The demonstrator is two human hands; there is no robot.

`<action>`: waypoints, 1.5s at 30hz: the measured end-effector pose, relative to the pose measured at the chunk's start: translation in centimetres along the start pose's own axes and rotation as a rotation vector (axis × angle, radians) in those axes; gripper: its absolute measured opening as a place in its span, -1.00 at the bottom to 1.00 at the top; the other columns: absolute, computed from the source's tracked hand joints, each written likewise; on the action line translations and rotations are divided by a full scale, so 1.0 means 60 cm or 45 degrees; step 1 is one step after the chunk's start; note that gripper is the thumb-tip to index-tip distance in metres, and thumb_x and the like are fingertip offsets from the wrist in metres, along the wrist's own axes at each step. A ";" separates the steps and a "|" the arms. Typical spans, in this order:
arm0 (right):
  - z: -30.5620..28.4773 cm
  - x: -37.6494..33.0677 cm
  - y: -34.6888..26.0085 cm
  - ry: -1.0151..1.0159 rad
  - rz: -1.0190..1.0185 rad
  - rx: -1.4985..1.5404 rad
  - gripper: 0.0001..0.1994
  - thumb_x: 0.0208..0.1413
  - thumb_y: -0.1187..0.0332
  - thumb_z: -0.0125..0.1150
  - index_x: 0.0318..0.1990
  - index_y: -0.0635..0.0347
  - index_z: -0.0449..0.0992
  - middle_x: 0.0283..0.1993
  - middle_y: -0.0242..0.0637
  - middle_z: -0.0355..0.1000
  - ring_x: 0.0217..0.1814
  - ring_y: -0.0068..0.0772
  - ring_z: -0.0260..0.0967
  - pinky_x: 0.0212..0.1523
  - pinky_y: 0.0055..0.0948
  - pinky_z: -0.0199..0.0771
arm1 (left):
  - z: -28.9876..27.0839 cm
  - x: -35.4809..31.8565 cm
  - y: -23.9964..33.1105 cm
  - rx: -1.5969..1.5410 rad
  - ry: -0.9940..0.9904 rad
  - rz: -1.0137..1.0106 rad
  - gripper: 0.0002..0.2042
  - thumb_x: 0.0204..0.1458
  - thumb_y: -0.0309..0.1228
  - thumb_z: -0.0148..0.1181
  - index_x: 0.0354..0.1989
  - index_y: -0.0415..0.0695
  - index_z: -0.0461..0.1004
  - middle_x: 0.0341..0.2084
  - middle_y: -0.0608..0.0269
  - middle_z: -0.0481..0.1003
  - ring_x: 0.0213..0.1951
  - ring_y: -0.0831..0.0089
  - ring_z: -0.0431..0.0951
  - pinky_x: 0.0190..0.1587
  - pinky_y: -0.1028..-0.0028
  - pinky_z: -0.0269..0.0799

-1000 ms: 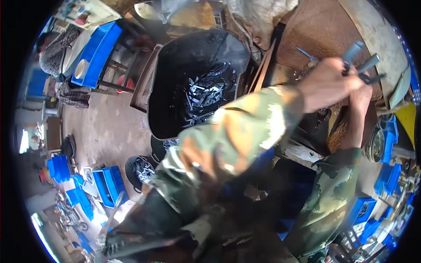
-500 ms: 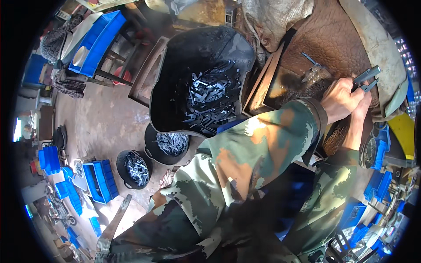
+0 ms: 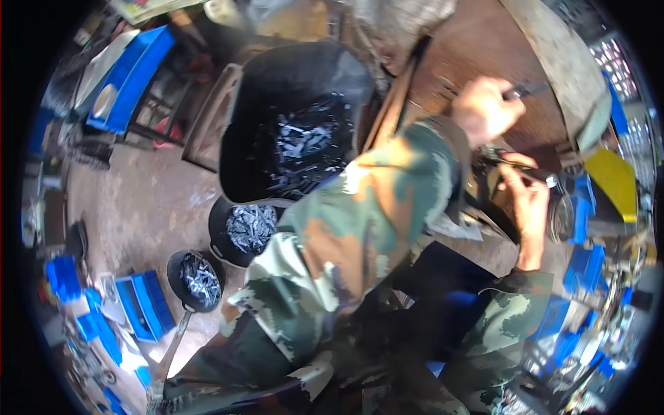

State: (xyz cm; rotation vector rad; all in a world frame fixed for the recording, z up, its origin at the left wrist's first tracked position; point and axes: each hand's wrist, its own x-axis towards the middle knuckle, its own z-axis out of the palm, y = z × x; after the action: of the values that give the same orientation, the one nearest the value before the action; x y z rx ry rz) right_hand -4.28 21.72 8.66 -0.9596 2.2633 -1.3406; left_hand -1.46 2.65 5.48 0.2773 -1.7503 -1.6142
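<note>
My left hand (image 3: 484, 111), blurred by motion, is closed round a dark narrow metal piece (image 3: 520, 90) that sticks out to the right over the brown sheet. Lower and nearer, my right hand (image 3: 528, 200) pinches a dark bar-like metal piece (image 3: 538, 176) with a bright end; its exact kind is too smeared to tell. The hands are apart. To their left stands a large black tub (image 3: 242, 131) with many loose flat metal pieces (image 3: 304, 138) heaped in it. Camouflage sleeves cover both my arms.
A brown leathery sheet (image 3: 477, 48) lies beyond my hands, beside a pale cloth (image 3: 553, 62). Two smaller black buckets (image 3: 216, 225) of metal pieces stand on the floor. Blue bins (image 3: 142, 304) are at the left, and a yellow panel (image 3: 612, 183) is at the right.
My hands were together at the right, holding dark metal pieces. They have parted: the left moved up and left, the right down and left. The whole view has shifted slightly.
</note>
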 end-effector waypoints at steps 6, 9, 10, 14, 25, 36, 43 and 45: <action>0.013 -0.089 0.040 -0.297 -0.576 -0.635 -0.74 -0.06 0.53 0.28 -0.15 0.18 0.57 0.00 -0.20 0.50 -0.07 -0.12 0.52 -0.08 -0.33 0.55 | -0.039 -0.009 0.003 0.391 -0.276 0.027 -0.70 0.14 -0.19 0.12 -0.21 -0.15 0.65 -0.51 0.18 0.61 -0.42 0.43 0.57 -0.29 0.39 0.44; 0.035 -0.126 0.029 -0.493 -0.365 -0.759 -0.65 -0.13 0.70 0.18 -0.14 0.17 0.56 0.07 -0.22 0.47 0.02 -0.13 0.51 -0.01 -0.24 0.54 | -0.063 -0.013 -0.016 0.618 -0.359 -0.140 -0.68 0.08 -0.08 0.11 -0.40 -0.09 0.61 -0.48 0.09 0.59 -0.30 0.13 0.61 -0.15 0.22 0.45; 0.027 -0.129 0.022 -0.523 -0.283 -0.709 -0.58 -0.13 0.73 0.13 -0.07 0.14 0.55 0.10 -0.20 0.45 0.06 -0.08 0.49 0.01 -0.26 0.52 | -0.063 -0.012 -0.021 0.683 -0.406 -0.132 -0.70 0.09 -0.10 0.12 -0.34 -0.07 0.62 -0.44 0.08 0.60 -0.26 0.10 0.61 -0.13 0.20 0.46; -0.010 -0.109 0.048 -0.197 -0.405 -0.493 -0.61 -0.06 0.64 0.07 -0.02 0.18 0.52 0.05 -0.19 0.45 -0.02 0.03 0.47 -0.07 -0.19 0.51 | -0.055 -0.021 -0.045 1.006 -0.626 -0.122 -0.68 0.11 -0.16 0.21 -0.27 -0.23 0.60 -0.43 -0.09 0.58 -0.26 0.01 0.61 -0.14 0.19 0.46; -0.017 -0.022 0.054 0.078 0.094 -0.216 -0.74 0.21 0.44 0.08 0.02 0.29 0.51 -0.24 -0.03 0.56 -0.24 -0.17 0.54 -0.12 -0.33 0.49 | -0.044 -0.014 -0.074 1.004 -0.614 -0.229 -0.72 0.15 -0.21 0.17 -0.14 -0.16 0.57 -0.30 -0.10 0.58 -0.13 -0.03 0.58 -0.04 0.17 0.43; 0.008 0.021 0.025 0.208 0.125 0.867 -0.82 0.34 0.35 0.06 -0.16 0.26 0.55 -0.24 -0.35 0.53 -0.24 -0.52 0.48 -0.08 -0.53 0.49 | -0.002 -0.050 0.038 -0.261 -0.697 -0.612 -0.76 0.22 -0.29 0.15 -0.18 -0.23 0.57 -0.50 0.34 0.56 -0.66 0.72 0.21 -0.62 0.63 0.06; 0.000 0.020 0.032 0.351 0.121 0.778 -0.80 0.33 0.31 0.08 -0.12 0.27 0.53 -0.25 -0.30 0.50 -0.24 -0.49 0.48 -0.09 -0.51 0.52 | -0.034 -0.026 -0.011 -0.235 -0.467 -0.744 -0.70 0.25 -0.26 0.00 -0.06 -0.22 0.52 -0.55 0.48 0.43 -0.72 0.76 0.11 -0.71 0.61 -0.05; -0.004 0.016 0.034 0.299 0.203 0.734 -0.77 0.32 0.28 0.10 -0.10 0.28 0.52 -0.23 -0.26 0.52 -0.26 -0.48 0.49 -0.14 -0.50 0.54 | -0.054 -0.013 -0.034 -0.130 -0.426 -0.794 -0.72 0.26 -0.28 -0.07 -0.08 -0.17 0.51 -0.56 0.50 0.42 -0.72 0.75 0.09 -0.70 0.62 -0.04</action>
State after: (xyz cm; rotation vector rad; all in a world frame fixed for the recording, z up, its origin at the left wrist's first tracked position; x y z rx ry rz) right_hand -5.86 21.87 7.07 -0.4342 1.8660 -1.9516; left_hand 0.51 0.20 3.12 0.5737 -1.9347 -2.2942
